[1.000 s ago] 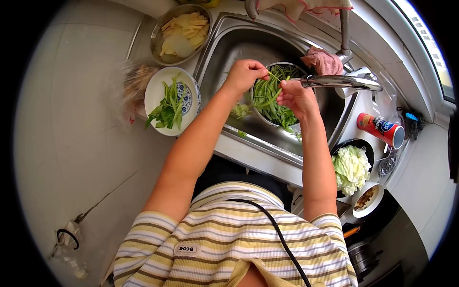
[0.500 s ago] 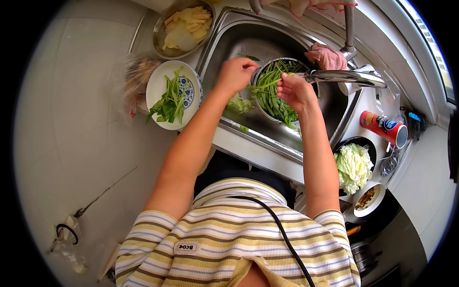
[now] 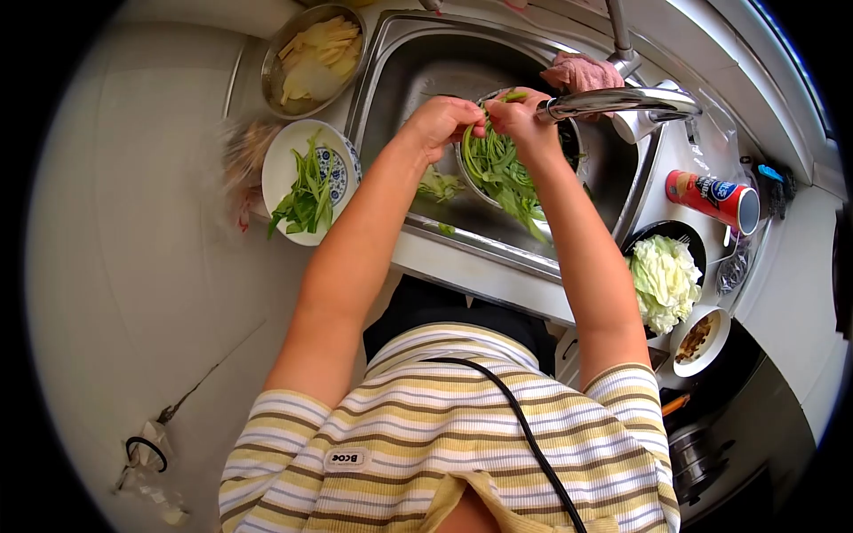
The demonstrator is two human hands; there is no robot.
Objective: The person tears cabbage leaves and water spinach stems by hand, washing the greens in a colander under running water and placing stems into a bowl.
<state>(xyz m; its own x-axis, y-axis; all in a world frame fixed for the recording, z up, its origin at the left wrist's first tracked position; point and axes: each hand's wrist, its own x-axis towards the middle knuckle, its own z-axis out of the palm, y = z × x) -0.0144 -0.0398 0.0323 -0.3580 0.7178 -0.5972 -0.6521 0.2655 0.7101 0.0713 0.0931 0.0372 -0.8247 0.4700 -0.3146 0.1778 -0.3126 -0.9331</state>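
My left hand [image 3: 440, 124] and my right hand [image 3: 522, 123] meet over the sink, fingertips close together. Both pinch the stems of a leafy green [image 3: 471, 147], which hangs down between them. Under my hands, a round metal pot [image 3: 460, 169] stands in the sink, filled with long-stemmed leafy greens [image 3: 505, 173]; some leaves droop over its near rim. Left of the sink, a white bowl with a blue pattern [image 3: 277, 160] holds more leafy greens [image 3: 306, 197]. Pale green scraps [image 3: 439, 185] lie on the sink floor beside the pot.
The curved faucet [image 3: 613, 100] reaches over the steel sink [image 3: 378, 115], close to my right hand. A metal bowl of pale slices [image 3: 320, 58] stands at far left. Rightward are a pink cloth [image 3: 582, 73], red canister [image 3: 706, 198], cabbage [image 3: 665, 282] and small white bowl [image 3: 721, 338].
My right hand has moved left and up, away from the pot's right side, to meet my left hand. Stems now run between both hands. The camera view has shifted slightly.
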